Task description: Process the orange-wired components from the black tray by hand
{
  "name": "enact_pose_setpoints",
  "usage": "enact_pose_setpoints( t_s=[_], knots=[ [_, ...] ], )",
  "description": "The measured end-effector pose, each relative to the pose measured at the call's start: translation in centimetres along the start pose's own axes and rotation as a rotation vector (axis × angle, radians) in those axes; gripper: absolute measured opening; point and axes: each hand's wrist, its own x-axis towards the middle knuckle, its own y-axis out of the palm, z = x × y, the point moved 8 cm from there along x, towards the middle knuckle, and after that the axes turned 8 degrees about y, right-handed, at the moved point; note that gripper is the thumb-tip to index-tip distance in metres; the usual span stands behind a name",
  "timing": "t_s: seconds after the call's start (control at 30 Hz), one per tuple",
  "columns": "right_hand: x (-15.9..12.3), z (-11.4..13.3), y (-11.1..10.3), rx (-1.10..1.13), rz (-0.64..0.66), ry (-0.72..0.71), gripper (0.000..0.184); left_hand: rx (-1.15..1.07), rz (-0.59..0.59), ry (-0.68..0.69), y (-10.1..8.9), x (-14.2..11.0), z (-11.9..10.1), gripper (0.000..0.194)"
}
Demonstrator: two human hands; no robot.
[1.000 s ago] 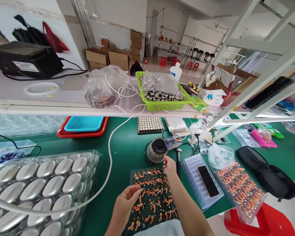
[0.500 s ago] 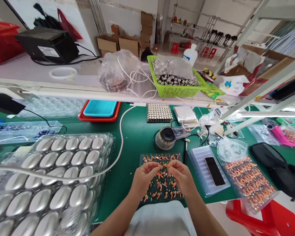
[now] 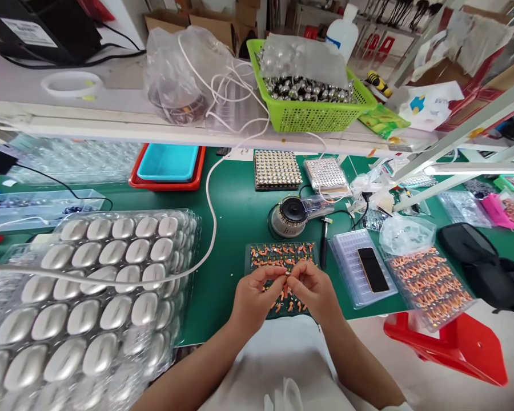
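My left hand [image 3: 253, 294] and my right hand [image 3: 313, 290] meet fingertip to fingertip, both closed in a pinch. Between them is a tiny yellowish, shiny piece [image 3: 288, 274], too small to name. Under and around the fingers lies a dark tray [image 3: 253, 251] with rows of small orange curved parts [image 3: 302, 249], some with bits of metal and yellow on them. My hands cover the middle of this tray. Just beyond it stands a round grey device with a black top [image 3: 292, 212], and a small hammer [image 3: 324, 242] lies at the tray's right.
Stacked trays of silver oval shells [image 3: 85, 288] fill the left. On the right are a phone [image 3: 372, 269] on clear trays [image 3: 346, 279] and a tray of orange parts [image 3: 430, 285]. A white cable [image 3: 212, 228] crosses the bench. A shelf above carries a green basket [image 3: 317, 114].
My hands have come together from slightly apart, and the fingertips now meet over the tray. The camera view has tilted downward, so the bench appears higher in the picture.
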Motion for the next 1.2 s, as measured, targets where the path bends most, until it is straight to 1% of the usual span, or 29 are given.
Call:
enact_pose_setpoints(
  t_s=[0.2,0.4,0.53,0.77,0.93,1.07,1.2],
  knots=[
    [0.3,-1.0,0.3,0.113,0.016,0.043,0.014,0.014,0.003,0.013,-0.1,-0.1,0.0,0.015],
    [0.2,-1.1,0.5,0.162,0.026,0.067,0.016,0.029,0.006,0.005,-0.3,-0.2,0.2,0.015],
    [0.3,-1.0,0.7,0.175,0.019,0.080,0.016,0.065,0.018,0.016,-0.4,-0.2,0.1,0.015],
    [0.4,-0.9,0.5,0.148,-0.003,0.063,0.016,0.088,0.060,0.025,-0.5,-0.4,-0.2,0.017],
    [0.4,-1.1,0.5,0.128,0.001,0.118,0.018,0.141,0.089,0.054,-0.4,-0.6,-0.7,0.017],
    [0.4,-1.5,0.5,0.161,0.005,0.162,0.019,0.184,0.087,0.078,-0.5,-0.7,-0.8,0.016],
    [0.4,-1.9,0.6,0.190,-0.006,0.169,0.019,0.165,0.073,0.075,-0.6,-0.9,-0.6,0.017]
  ],
)
